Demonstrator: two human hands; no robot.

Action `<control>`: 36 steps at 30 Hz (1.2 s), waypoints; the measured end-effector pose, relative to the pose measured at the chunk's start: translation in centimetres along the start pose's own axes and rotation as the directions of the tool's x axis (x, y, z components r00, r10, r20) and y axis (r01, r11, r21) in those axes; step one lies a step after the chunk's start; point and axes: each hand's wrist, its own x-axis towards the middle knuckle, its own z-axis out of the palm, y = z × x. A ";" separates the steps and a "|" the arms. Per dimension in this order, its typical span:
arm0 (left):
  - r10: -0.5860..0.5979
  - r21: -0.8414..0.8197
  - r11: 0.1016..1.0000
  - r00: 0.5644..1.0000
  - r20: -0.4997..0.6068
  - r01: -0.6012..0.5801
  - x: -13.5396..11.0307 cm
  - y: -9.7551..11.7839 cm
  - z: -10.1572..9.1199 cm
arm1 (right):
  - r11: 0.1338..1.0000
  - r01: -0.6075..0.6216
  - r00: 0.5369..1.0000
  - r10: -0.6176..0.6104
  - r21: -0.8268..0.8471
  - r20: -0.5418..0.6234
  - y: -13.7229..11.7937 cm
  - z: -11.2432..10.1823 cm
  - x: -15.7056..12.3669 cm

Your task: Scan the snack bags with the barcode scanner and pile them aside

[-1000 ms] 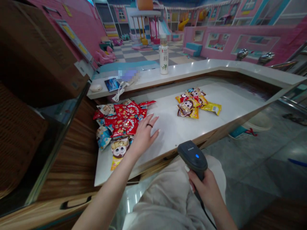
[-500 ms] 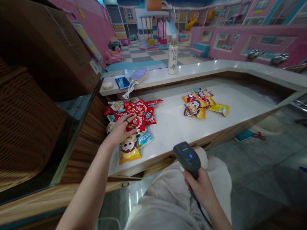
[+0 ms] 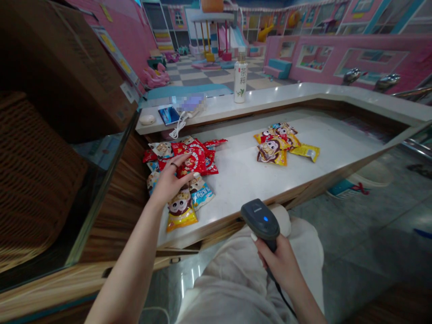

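My left hand (image 3: 171, 180) reaches over a pile of snack bags on the left of the counter. Its fingers are stretched out over a red snack bag (image 3: 196, 161), with the thumb apart near the bag's lower edge. Just below lie a blue-and-white snack bag (image 3: 202, 192) and a yellow snack bag (image 3: 182, 213) with a monkey-like face. My right hand (image 3: 281, 261) is wrapped round the handle of a dark barcode scanner (image 3: 259, 219), held above my lap. A blue light glows on its top, and a cable hangs from the handle.
A second group of snack bags (image 3: 272, 150) lies right of centre on the counter (image 3: 236, 180). On the raised ledge stand a bottle (image 3: 240, 81), a phone (image 3: 168, 115) and a white cable (image 3: 178, 125). A wicker basket (image 3: 37, 180) and cardboard box (image 3: 67, 58) border the left.
The fingers of my left hand have shifted slightly on the red bags, and the thumb has lifted a little. The scanner stays in my right hand. The whole view has shifted slightly.
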 end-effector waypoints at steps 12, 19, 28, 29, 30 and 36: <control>-0.421 -0.862 -0.256 0.753 0.506 0.437 -2.6 6.4 13.8 | 0.999 0.026 0.999 -0.027 -0.018 -0.040 -0.5 -0.4 0.4; -0.410 -0.837 -0.361 0.736 0.539 0.412 -2.7 6.2 16.0 | 0.991 0.098 0.994 -0.102 -0.092 -0.034 -0.4 0.0 0.7; -0.438 -0.839 -0.311 0.716 0.544 0.447 -3.1 6.2 16.1 | 0.981 0.133 0.991 -0.134 -0.144 -0.002 -1.5 1.0 1.6; -0.437 -0.840 -0.308 0.718 0.542 0.446 -3.2 6.2 16.1 | 0.979 0.139 0.990 -0.141 -0.151 0.001 -1.6 1.0 1.6; -0.433 -0.840 -0.307 0.721 0.542 0.447 -3.2 6.2 16.1 | 0.976 0.145 0.989 -0.147 -0.160 0.000 -1.8 1.0 1.6; -0.455 -0.840 -0.288 0.706 0.543 0.460 -3.2 6.3 15.9 | 0.967 0.180 0.982 -0.187 -0.182 -0.019 -2.4 0.9 1.5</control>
